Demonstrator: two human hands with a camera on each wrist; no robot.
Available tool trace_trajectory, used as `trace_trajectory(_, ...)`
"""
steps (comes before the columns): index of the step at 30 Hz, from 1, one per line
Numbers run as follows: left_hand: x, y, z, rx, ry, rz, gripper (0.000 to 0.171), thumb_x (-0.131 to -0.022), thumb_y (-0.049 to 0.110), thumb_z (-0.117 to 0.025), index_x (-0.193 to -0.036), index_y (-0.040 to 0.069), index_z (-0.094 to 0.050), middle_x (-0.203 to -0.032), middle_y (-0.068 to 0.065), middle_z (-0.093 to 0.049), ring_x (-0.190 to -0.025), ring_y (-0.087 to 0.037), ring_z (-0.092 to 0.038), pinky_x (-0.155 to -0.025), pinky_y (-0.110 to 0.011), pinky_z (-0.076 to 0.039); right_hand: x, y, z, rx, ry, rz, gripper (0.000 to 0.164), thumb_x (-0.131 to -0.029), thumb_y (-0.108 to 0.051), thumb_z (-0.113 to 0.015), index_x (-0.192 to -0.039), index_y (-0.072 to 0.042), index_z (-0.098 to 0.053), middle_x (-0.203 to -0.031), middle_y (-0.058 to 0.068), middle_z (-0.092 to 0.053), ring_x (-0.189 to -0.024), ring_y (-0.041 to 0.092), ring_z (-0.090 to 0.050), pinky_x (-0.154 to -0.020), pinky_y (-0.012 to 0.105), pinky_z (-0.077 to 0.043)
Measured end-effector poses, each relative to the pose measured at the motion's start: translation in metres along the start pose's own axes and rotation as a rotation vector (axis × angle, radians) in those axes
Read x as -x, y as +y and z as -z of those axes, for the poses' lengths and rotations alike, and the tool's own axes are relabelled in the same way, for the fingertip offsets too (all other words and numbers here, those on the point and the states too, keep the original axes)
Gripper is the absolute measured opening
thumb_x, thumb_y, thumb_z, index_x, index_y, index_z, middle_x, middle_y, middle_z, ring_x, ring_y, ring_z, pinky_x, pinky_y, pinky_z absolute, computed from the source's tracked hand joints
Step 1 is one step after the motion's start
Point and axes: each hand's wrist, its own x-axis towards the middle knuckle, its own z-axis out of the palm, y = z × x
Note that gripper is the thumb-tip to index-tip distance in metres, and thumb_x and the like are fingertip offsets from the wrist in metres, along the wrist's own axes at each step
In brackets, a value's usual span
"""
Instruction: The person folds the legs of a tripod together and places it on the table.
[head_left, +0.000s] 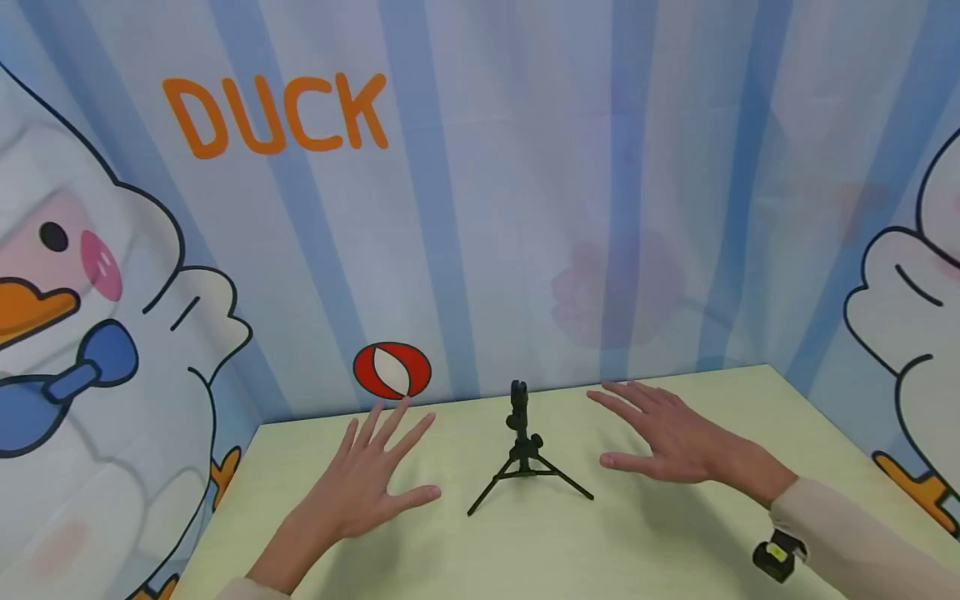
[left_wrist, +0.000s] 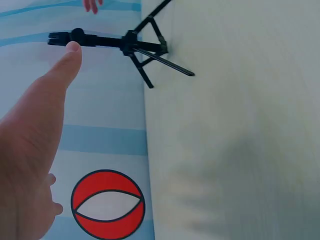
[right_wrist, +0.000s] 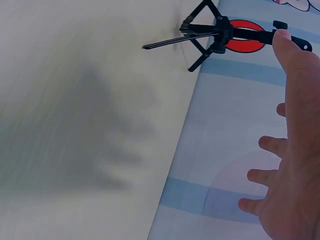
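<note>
A small black tripod (head_left: 522, 450) stands upright on the pale yellow table, its legs spread and a clamp-like head on top. To its left my left hand (head_left: 367, 483) hovers over the table, fingers straight and spread, holding nothing. On the other side my right hand (head_left: 667, 437) is held up the same way, thumb toward the tripod and apart from it. In the left wrist view the thumb (left_wrist: 70, 62) overlaps the tripod (left_wrist: 107, 42) only in line of sight. The right wrist view likewise shows the thumb (right_wrist: 287, 47) in front of the tripod's upper part (right_wrist: 250, 35).
The pale table (head_left: 540, 550) ends at a blue-striped curtain (head_left: 517, 208) printed with orange letters (head_left: 277, 117) and a red-and-white ball (head_left: 392, 371). Printed ducks flank both sides. A black device (head_left: 778, 557) is strapped at the right wrist.
</note>
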Motion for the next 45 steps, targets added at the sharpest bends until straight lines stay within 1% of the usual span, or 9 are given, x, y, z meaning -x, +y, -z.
trace_trajectory(4, -0.009, 0.005, 0.006, 0.028, 0.036, -0.016, 0.089, -0.092, 0.079, -0.051, -0.166, 0.038, -0.023, -0.174, -0.006, -0.011, -0.155, -0.049, -0.013, -0.117, -0.077, -0.018, -0.009, -0.003, 0.000, -0.064, 0.011, -0.015, 0.081, -0.099, -0.063, -0.059, -0.164, -0.022, -0.033, -0.165, 0.007, -0.036, -0.148, 0.036, -0.037, -0.114, 0.068, -0.034)
trace_trajectory(8, -0.018, 0.014, 0.008, 0.095, 0.058, -0.032, 0.088, -0.094, 0.077, -0.051, -0.166, 0.040, -0.019, -0.174, -0.003, -0.009, -0.156, -0.044, -0.014, -0.119, -0.073, -0.020, -0.018, -0.009, -0.004, -0.155, 0.013, -0.051, 0.081, -0.099, -0.063, -0.059, -0.164, -0.024, -0.032, -0.166, 0.006, -0.034, -0.150, 0.036, -0.034, -0.114, 0.069, -0.033)
trace_trajectory(15, -0.029, 0.031, -0.001, 0.306, 0.146, -0.034, 0.078, -0.097, 0.067, -0.059, -0.164, 0.042, -0.027, -0.170, 0.002, -0.024, -0.153, -0.030, -0.029, -0.112, -0.066, -0.040, -0.026, -0.016, -0.019, -0.347, 0.040, -0.099, 0.077, -0.102, -0.058, -0.059, -0.164, -0.024, -0.030, -0.166, 0.004, -0.033, -0.152, 0.034, -0.031, -0.118, 0.066, -0.030)
trace_trajectory(18, -0.033, 0.039, -0.006, 0.414, 0.198, -0.021, 0.074, -0.097, 0.059, -0.065, -0.162, 0.039, -0.034, -0.166, 0.003, -0.032, -0.150, -0.026, -0.035, -0.111, -0.063, -0.044, -0.028, -0.018, -0.028, -0.433, 0.050, -0.116, 0.074, -0.103, -0.054, -0.059, -0.164, -0.021, -0.032, -0.164, 0.006, -0.037, -0.148, 0.034, -0.037, -0.116, 0.064, -0.034)
trace_trajectory(25, -0.047, 0.056, -0.017, 0.624, 0.342, -0.065, 0.063, -0.096, 0.038, -0.075, -0.153, 0.026, -0.051, -0.150, 0.004, -0.049, -0.132, -0.021, -0.052, -0.107, -0.055, -0.050, -0.030, -0.021, -0.049, -0.563, 0.043, -0.127, 0.059, -0.107, -0.041, -0.059, -0.156, -0.013, -0.044, -0.148, 0.011, -0.054, -0.127, 0.034, -0.057, -0.098, 0.061, -0.051)
trace_trajectory(29, -0.059, 0.064, -0.026, 0.721, 0.400, -0.090, 0.059, -0.096, 0.027, -0.077, -0.150, 0.023, -0.054, -0.143, 0.003, -0.055, -0.126, -0.019, -0.057, -0.103, -0.047, -0.055, -0.032, -0.024, -0.061, -0.616, 0.009, -0.111, 0.049, -0.108, -0.036, -0.058, -0.149, -0.009, -0.052, -0.136, 0.013, -0.061, -0.116, 0.030, -0.064, -0.094, 0.051, -0.057)
trace_trajectory(33, -0.070, 0.072, -0.035, 0.821, 0.417, -0.096, 0.057, -0.096, 0.022, -0.077, -0.149, 0.022, -0.055, -0.141, 0.003, -0.057, -0.126, -0.018, -0.058, -0.102, -0.046, -0.056, -0.033, -0.026, -0.073, -0.671, -0.014, -0.082, 0.038, -0.108, -0.028, -0.059, -0.140, -0.006, -0.059, -0.130, 0.017, -0.063, -0.108, 0.028, -0.067, -0.088, 0.041, -0.059)
trace_trajectory(37, -0.079, 0.079, -0.042, 0.918, 0.419, -0.096, 0.057, -0.095, 0.020, -0.078, -0.148, 0.024, -0.056, -0.140, 0.001, -0.058, -0.126, -0.021, -0.059, -0.103, -0.050, -0.054, -0.034, -0.026, -0.085, -0.716, -0.028, -0.065, 0.032, -0.108, -0.021, -0.059, -0.135, -0.003, -0.062, -0.127, 0.019, -0.065, -0.106, 0.028, -0.068, -0.085, 0.039, -0.059)
trace_trajectory(45, -0.095, 0.090, -0.048, 0.967, 0.413, -0.113, 0.052, -0.097, 0.013, -0.076, -0.146, 0.019, -0.059, -0.139, -0.005, -0.060, -0.124, -0.027, -0.061, -0.103, -0.049, -0.055, -0.039, -0.026, -0.096, -0.786, -0.082, -0.093, 0.025, -0.107, -0.010, -0.058, -0.130, -0.008, -0.066, -0.119, 0.012, -0.067, -0.097, 0.028, -0.069, -0.077, 0.033, -0.058)
